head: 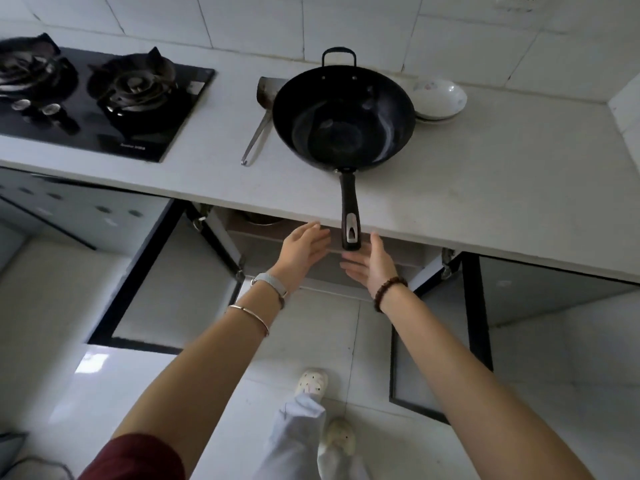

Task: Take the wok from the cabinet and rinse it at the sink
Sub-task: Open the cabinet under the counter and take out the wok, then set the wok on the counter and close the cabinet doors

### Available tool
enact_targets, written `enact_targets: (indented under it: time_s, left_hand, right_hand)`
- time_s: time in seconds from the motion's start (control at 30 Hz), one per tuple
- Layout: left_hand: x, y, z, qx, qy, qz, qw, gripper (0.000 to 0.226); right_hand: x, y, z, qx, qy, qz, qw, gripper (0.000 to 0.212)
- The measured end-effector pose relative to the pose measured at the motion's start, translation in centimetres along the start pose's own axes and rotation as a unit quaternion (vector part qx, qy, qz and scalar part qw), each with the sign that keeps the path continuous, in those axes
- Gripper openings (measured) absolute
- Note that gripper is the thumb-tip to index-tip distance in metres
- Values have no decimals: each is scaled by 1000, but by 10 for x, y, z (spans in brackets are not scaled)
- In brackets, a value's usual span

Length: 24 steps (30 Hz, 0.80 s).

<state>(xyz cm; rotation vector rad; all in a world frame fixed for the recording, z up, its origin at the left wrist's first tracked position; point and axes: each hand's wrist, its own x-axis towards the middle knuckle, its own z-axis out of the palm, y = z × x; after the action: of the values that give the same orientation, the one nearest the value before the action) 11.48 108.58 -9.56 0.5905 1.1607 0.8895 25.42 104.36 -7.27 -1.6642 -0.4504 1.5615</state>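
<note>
A black wok [343, 116] sits on the white counter [485, 188], its long handle [349, 213] sticking out over the front edge. The cabinet [298, 244] under the counter stands open, both doors swung outward. My left hand [304, 247] is open just left of the handle's tip, fingers spread, not touching it. My right hand [374, 265] is open just below and right of the tip, palm turned inward. No sink is in view.
A metal spatula [261, 116] lies left of the wok, and a white bowl [438, 98] stands behind it at the right. A black gas hob [93, 95] fills the counter's left. Open cabinet doors [166, 271] [443, 327] flank my legs.
</note>
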Motion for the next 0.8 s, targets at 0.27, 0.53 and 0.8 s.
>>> enact_targets:
  time_s: [0.27,0.53,0.8]
  left_hand:
    - [-70,-50,-134,13,168,57,984,26]
    - [-114,-42,-279,398,312,143,851,32]
    - [-94,0,-381,512,349,101,779,37]
  right_hand:
    - [-35,88,31,47,-91,-6,995,62]
    - [-36,136,101,-363,-97,-241,895,40]
    - [-16,147,183,-604,-74,-411,679,48]
